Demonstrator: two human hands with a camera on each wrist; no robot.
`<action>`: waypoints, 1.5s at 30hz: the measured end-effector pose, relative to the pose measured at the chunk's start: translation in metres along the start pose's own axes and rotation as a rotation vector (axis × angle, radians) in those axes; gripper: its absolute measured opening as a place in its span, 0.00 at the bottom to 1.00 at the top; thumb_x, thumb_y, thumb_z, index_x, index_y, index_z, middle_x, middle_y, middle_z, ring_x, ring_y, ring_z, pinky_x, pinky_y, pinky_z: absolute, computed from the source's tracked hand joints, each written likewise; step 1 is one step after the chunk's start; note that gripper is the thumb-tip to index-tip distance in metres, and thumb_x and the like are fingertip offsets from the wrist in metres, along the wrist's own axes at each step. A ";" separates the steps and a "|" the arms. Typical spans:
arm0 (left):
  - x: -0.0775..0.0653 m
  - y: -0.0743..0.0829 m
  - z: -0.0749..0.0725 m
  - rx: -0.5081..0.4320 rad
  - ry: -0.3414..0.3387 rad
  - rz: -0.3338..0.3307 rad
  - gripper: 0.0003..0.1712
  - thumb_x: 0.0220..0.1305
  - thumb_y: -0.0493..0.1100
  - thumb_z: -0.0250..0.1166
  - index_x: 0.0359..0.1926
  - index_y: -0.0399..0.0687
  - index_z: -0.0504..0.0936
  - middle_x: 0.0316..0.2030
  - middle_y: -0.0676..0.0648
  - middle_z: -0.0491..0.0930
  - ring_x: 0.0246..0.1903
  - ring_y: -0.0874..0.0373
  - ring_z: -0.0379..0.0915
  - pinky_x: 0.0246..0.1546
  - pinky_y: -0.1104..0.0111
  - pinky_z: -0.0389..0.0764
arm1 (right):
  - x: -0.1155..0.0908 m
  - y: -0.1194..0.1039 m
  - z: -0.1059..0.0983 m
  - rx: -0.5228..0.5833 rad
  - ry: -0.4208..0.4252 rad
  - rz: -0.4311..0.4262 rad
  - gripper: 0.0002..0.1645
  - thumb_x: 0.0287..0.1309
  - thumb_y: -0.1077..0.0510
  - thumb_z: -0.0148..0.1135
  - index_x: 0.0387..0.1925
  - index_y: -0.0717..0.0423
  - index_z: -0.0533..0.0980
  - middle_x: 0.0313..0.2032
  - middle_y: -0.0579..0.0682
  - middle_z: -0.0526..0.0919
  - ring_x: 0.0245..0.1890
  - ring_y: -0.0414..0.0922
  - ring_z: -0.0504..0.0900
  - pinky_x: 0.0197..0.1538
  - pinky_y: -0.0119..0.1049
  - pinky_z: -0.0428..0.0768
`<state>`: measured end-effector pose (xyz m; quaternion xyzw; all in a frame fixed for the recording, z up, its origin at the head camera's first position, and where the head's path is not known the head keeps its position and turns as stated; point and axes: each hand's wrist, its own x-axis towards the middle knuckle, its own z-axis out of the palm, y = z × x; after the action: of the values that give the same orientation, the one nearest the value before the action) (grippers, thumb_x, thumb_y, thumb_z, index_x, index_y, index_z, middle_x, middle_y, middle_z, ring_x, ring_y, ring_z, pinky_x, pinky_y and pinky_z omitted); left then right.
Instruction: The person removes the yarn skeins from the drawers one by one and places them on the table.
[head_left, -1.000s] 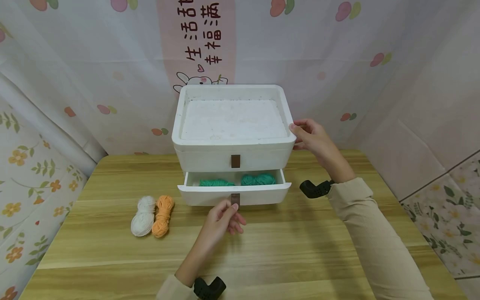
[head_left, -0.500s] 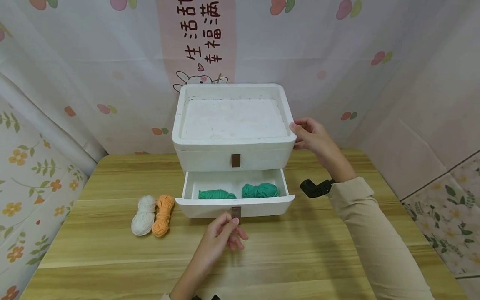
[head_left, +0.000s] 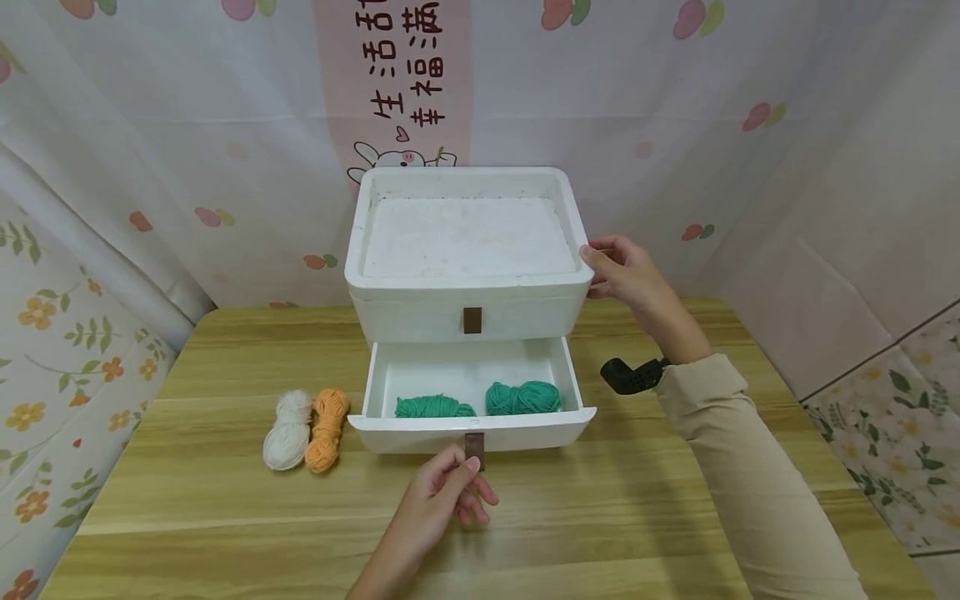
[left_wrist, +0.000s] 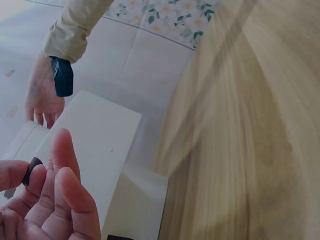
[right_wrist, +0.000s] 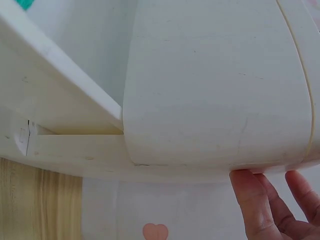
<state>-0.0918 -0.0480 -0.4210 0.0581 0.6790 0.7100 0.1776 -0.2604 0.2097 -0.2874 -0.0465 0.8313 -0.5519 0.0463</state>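
Observation:
A white two-drawer cabinet (head_left: 405, 312) with a shallow recessed top stands at the back of the table. Its lower drawer (head_left: 405, 437) is pulled out, with two green yarn skeins (head_left: 522, 399) lying inside near the front wall. Between thumb and index finger, my left hand (head_left: 438, 500) pinches the brown pull tab (head_left: 474, 446) of that drawer; the left wrist view shows the dark tab (left_wrist: 31, 171) in the pinch, other fingers extended. At the cabinet's right side, my right hand (head_left: 628, 275) touches the wall near the top rim with extended fingertips (right_wrist: 245, 182).
To the left of the cabinet, a white yarn skein (head_left: 288, 432) and an orange yarn skein (head_left: 326, 431) lie side by side on the wooden table (head_left: 187, 467). The upper drawer, with its own brown tab (head_left: 472, 320), is closed. A printed curtain (head_left: 247, 150) hangs behind.
My left hand has moved toward me with the tab, and the lower drawer has slid further out, showing more of the green skeins. My right hand has stayed at the cabinet's side.

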 end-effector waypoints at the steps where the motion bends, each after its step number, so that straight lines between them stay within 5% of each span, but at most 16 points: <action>1: -0.001 0.000 0.001 -0.002 -0.009 -0.002 0.21 0.71 0.49 0.50 0.34 0.32 0.66 0.32 0.33 0.82 0.21 0.60 0.79 0.23 0.71 0.77 | 0.000 0.000 0.000 -0.005 0.001 0.001 0.35 0.66 0.43 0.47 0.63 0.65 0.56 0.49 0.51 0.69 0.35 0.36 0.77 0.48 0.35 0.80; 7: -0.004 -0.001 0.003 -0.020 -0.021 -0.012 0.21 0.70 0.50 0.50 0.34 0.32 0.67 0.32 0.33 0.82 0.21 0.60 0.79 0.23 0.72 0.77 | 0.000 0.000 0.000 -0.029 0.008 0.001 0.36 0.66 0.42 0.46 0.64 0.63 0.57 0.52 0.54 0.68 0.37 0.37 0.77 0.52 0.41 0.78; 24: -0.016 -0.006 -0.001 -0.033 -0.047 -0.034 0.22 0.70 0.51 0.49 0.35 0.32 0.67 0.32 0.36 0.83 0.23 0.60 0.80 0.24 0.70 0.78 | -0.001 -0.001 0.000 -0.012 0.008 0.008 0.35 0.66 0.43 0.46 0.63 0.64 0.56 0.49 0.50 0.69 0.36 0.37 0.77 0.47 0.32 0.80; 45: -0.017 -0.004 0.004 -0.031 -0.054 -0.022 0.21 0.70 0.50 0.50 0.36 0.32 0.69 0.32 0.33 0.82 0.21 0.61 0.79 0.23 0.72 0.77 | 0.001 0.001 0.001 -0.028 0.012 0.015 0.36 0.66 0.42 0.46 0.64 0.62 0.56 0.52 0.51 0.68 0.37 0.38 0.76 0.50 0.37 0.79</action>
<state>-0.0737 -0.0499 -0.4219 0.0669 0.6635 0.7166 0.2044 -0.2612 0.2094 -0.2882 -0.0375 0.8395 -0.5402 0.0449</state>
